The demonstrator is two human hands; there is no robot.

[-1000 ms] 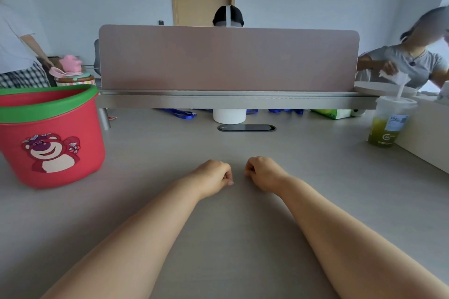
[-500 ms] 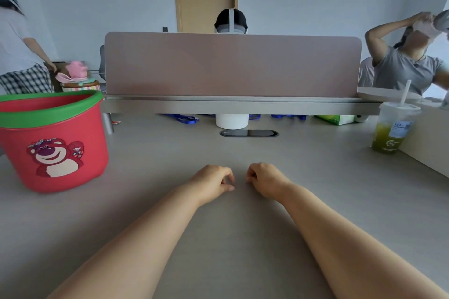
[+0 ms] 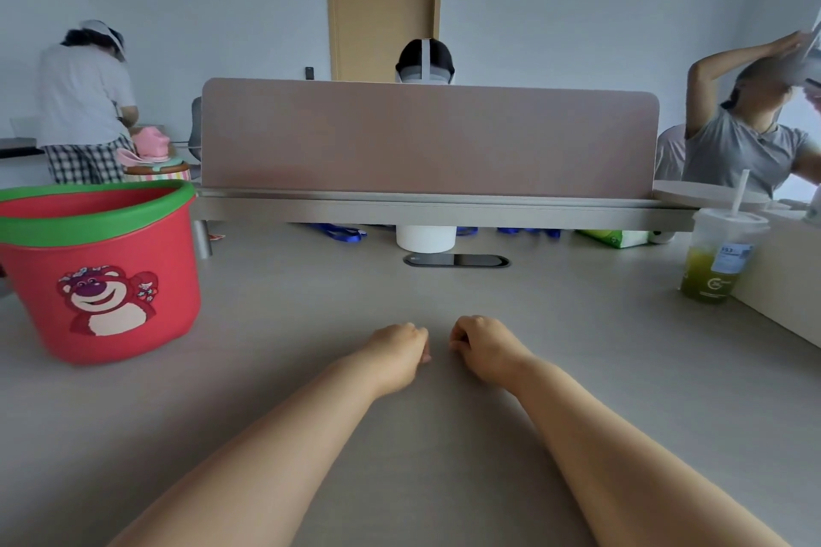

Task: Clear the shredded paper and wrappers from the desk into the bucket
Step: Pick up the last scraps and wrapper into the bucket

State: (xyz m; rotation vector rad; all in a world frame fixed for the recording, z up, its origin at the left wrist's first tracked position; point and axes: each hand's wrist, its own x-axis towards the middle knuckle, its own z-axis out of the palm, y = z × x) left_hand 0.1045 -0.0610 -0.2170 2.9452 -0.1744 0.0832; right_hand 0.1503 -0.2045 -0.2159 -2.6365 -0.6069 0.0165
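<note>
On the tabletop [image 3: 599,369], left hand [image 3: 400,351] and right hand [image 3: 482,346] rest as fists, nothing visibly held, seemingly idle; the bucket [image 3: 173,315] stands near the left for dropping.

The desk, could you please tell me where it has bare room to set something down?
Bare desk lies between the red bucket and the left hand, and a wider patch between the right hand and the drink cup. The strip from both hands to the cable slot is free. It is crowded under the divider shelf: white cylinder, blue straps, green packet.
</note>
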